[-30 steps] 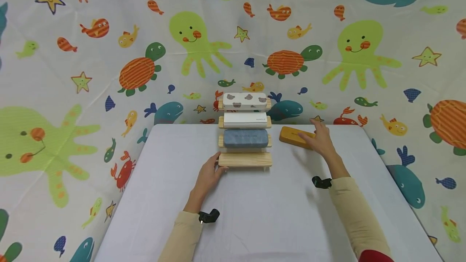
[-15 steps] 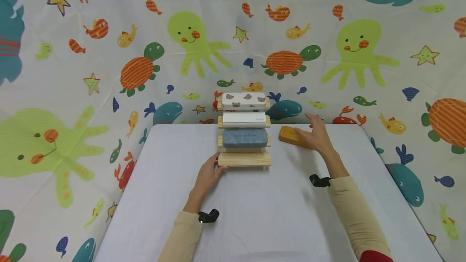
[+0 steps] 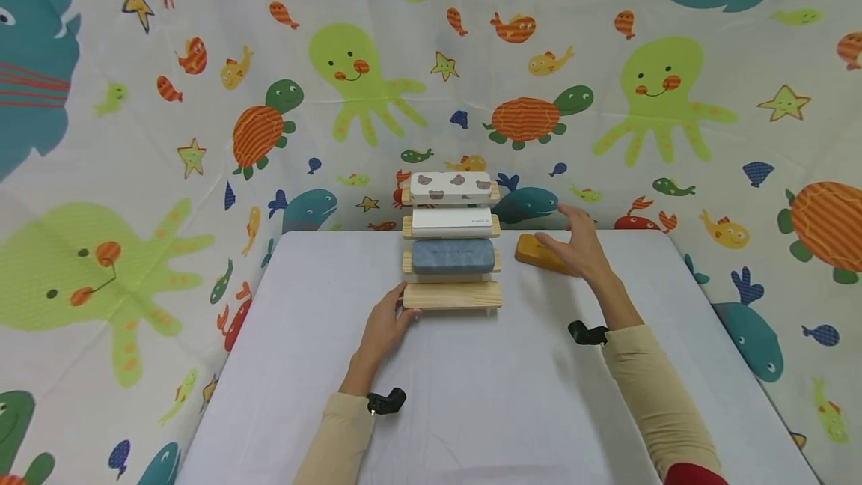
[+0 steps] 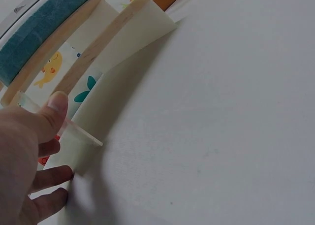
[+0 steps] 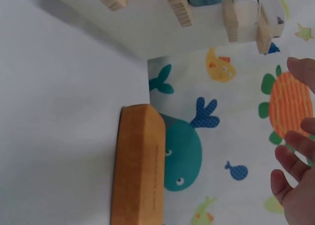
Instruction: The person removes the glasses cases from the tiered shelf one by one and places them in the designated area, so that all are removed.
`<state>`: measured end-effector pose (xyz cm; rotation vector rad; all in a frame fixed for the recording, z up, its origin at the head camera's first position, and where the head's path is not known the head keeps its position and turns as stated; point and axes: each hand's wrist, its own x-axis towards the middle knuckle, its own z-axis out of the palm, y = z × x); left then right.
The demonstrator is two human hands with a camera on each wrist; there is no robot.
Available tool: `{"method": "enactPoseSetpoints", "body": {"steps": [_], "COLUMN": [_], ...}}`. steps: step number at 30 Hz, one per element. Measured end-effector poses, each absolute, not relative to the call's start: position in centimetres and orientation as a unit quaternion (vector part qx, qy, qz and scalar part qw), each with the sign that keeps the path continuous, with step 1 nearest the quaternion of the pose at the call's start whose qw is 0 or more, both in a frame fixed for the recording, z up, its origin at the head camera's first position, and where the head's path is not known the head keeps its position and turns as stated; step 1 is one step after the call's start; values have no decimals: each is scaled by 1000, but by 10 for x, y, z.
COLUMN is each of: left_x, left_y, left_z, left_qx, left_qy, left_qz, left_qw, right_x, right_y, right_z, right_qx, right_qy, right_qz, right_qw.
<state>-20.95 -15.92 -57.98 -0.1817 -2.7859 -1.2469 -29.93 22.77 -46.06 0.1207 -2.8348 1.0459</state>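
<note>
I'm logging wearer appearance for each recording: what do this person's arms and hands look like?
The left hand and right hand are bare, without gloves. The left beige cloth sleeve and right beige cloth sleeve are long and plain. Small black cameras sit at both wrists. Bright red cloth shows beside the right sleeve.

rack (image 3: 453, 296) common to all views
</note>
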Motion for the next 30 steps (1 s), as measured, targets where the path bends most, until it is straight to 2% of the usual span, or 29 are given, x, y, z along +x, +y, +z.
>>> {"method": "enactPoseSetpoints", "body": {"steps": [9, 30], "left_x": [-210, -212], "left_y": [-159, -160], "left_z": [-579, -582], "left_qx": [-57, -66], "left_qy": [-908, -908], "left_qz": [-414, -410], "left_qw": [44, 54], "right_x": [-299, -285], "right_y": [219, 200], "right_z": [-455, -451], "right_qx": [63, 88], "right_qy": [-932, -920], "right_qz": [349, 373], "right_qw": [78, 82]}}
